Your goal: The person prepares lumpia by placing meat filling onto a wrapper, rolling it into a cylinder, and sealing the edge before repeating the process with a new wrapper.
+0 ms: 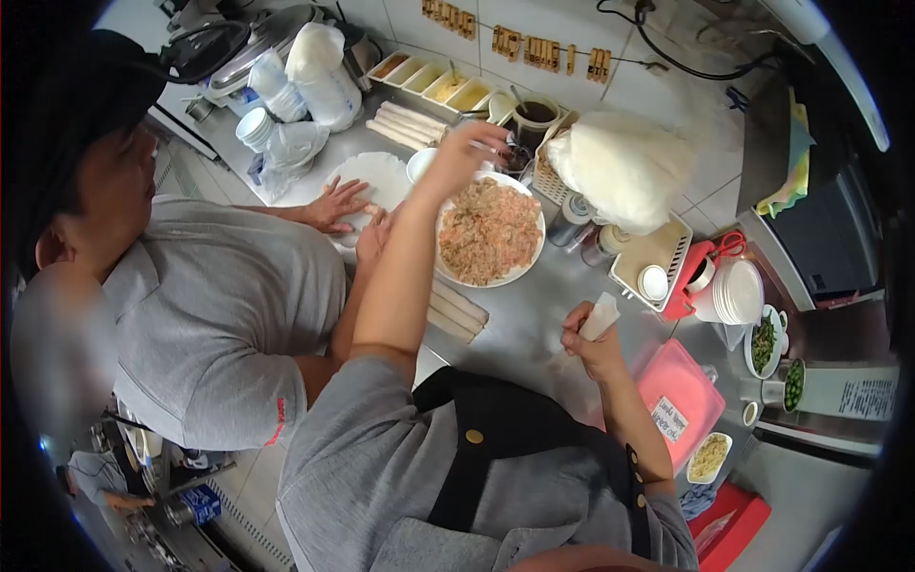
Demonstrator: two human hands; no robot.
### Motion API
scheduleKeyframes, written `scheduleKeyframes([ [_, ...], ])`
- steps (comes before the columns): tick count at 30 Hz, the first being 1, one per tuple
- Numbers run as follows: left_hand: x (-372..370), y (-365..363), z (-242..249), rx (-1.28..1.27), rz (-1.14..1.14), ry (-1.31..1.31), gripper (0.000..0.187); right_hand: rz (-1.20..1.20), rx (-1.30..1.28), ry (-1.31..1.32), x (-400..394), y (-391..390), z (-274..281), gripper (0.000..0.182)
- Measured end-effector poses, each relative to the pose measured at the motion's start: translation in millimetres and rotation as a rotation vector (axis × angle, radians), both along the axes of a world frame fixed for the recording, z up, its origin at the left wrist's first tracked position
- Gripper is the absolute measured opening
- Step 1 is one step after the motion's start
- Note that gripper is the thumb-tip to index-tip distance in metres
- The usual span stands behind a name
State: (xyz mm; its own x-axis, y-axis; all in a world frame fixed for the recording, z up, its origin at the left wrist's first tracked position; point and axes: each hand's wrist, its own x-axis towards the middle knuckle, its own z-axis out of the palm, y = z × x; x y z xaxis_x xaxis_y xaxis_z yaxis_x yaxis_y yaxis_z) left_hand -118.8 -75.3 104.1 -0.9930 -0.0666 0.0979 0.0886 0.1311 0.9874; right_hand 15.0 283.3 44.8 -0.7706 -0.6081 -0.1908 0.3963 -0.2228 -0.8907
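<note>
My left hand [471, 151] reaches over the far edge of a large white plate of minced filling [488, 232], beside the dark sauce pot [536, 112]. It is slightly blurred, with its fingers stretched out and nothing visible in them. My right hand [593, 351] is closed around a whitish rolled wrapper [601, 316], whose upper end sticks out above the fist. Several long pale rolls [457, 311] lie on the steel counter between the plate and my body. To my left, a co-worker's hands [335, 206] rest on a round white wrapper sheet [374, 173].
More rolls [405, 126] lie below a row of condiment trays [434, 82] at the back. A bagged white stack [624, 162], jars [572, 214] and a white basket [653, 253] stand right of the plate. A pink-lidded box [679, 396] sits near my right forearm.
</note>
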Motion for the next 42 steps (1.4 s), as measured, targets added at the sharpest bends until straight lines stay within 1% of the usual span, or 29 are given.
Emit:
scheduleKeyframes([
  [1,-12,-34,-29,-0.191,0.233,0.073,0.031,-0.129,0.047,0.068,-1,1,-6,0.026],
  [2,-31,-81,-74,-0.607,0.387,0.035,0.032,-0.142,-0.005,0.108,-2,5,-14,0.022],
  [3,-21,-90,-71,-0.896,0.497,-0.178,0.034,-0.142,-0.002,0.106,-2,5,-16,0.022],
  [4,-16,-100,-83,-0.927,0.490,-0.306,0.039,-0.160,0.012,0.110,-4,3,-18,0.020],
  [5,-6,-104,-99,-0.923,0.485,-0.312,0.039,-0.180,0.031,0.102,-2,4,-19,0.018],
  [7,7,-108,-117,-1.358,0.374,-0.385,0.041,-0.187,0.048,0.150,-4,-2,-22,0.019],
  [8,10,-109,-125,-1.326,0.295,-0.441,0.043,-0.193,0.065,0.190,-2,-4,-24,0.021],
  [9,11,-107,-125,-1.326,0.291,-0.444,0.043,-0.193,0.066,0.186,-4,-5,-27,0.021],
  [11,16,-96,-126,-1.456,0.163,-0.519,0.036,-0.210,0.123,0.232,-2,-6,-34,0.017],
  [14,12,-102,-149,-1.539,0.163,-0.471,0.035,-0.234,0.209,0.212,-5,-9,-45,0.018],
  [15,15,-104,-155,-1.655,0.158,-0.419,0.035,-0.236,0.262,0.233,-6,-9,-51,0.018],
  [16,16,-109,-161,-1.658,0.181,-0.374,0.035,-0.239,0.324,0.251,-8,-8,-56,0.019],
  [17,18,-101,-145,-1.609,0.230,-0.437,0.035,-0.254,0.316,0.265,-9,-10,-52,0.019],
  [18,12,-105,-153,-1.533,0.359,-0.435,0.033,-0.269,0.305,0.287,-8,-13,-47,0.019],
  [20,3,-109,-144,-1.081,0.463,-0.396,0.036,-0.348,0.116,0.198,-1,-20,-35,0.022],
  [21,-17,-153,-188,-0.439,0.337,-0.229,0.038,-0.400,0.123,0.191,-1,-20,-35,0.022],
  [22,-8,-114,-156,-0.121,0.318,-0.220,0.037,-0.409,0.196,0.272,2,-20,-37,0.026],
  [23,16,-60,-104,0.194,0.299,-0.221,0.036,-0.413,0.269,0.350,5,-19,-38,0.030],
  [25,42,13,-57,0.342,0.102,-0.099,0.040,-0.448,0.246,0.317,11,-19,-40,0.033],
  [27,68,69,-27,0.356,-0.094,-0.086,0.037,-0.461,0.222,0.302,19,-19,-35,0.036],
  [29,96,119,1,0.233,-0.372,0.006,0.032,-0.484,0.283,0.365,26,-18,-23,0.034],
  [30,104,139,9,0.082,-0.474,0.144,0.034,-0.491,0.283,0.362,29,-17,-23,0.034],
  [31,112,155,16,-0.071,-0.570,0.283,0.038,-0.522,0.218,0.352,33,-17,-24,0.032],
  [33,131,178,46,-0.480,-0.549,0.452,0.036,-0.553,0.151,0.350,37,-16,-17,0.030],
  [34,136,185,53,-0.481,-0.549,0.453,0.036,-0.583,0.183,0.372,42,-16,-3,0.027],
  [36,142,194,63,-0.751,-0.532,0.555,0.032,-0.614,0.212,0.396,47,-13,14,0.024],
  [38,147,197,67,-0.798,-0.543,0.587,0.031,-0.590,0.103,0.300,52,-11,21,0.019],
  [39,148,198,70,-0.842,-0.549,0.627,0.029,-0.591,0.102,0.304,54,-9,19,0.019],
  [42,155,200,74,-0.837,-0.530,0.654,0.024,-0.574,0.029,0.340,60,0,18,0.018],
])
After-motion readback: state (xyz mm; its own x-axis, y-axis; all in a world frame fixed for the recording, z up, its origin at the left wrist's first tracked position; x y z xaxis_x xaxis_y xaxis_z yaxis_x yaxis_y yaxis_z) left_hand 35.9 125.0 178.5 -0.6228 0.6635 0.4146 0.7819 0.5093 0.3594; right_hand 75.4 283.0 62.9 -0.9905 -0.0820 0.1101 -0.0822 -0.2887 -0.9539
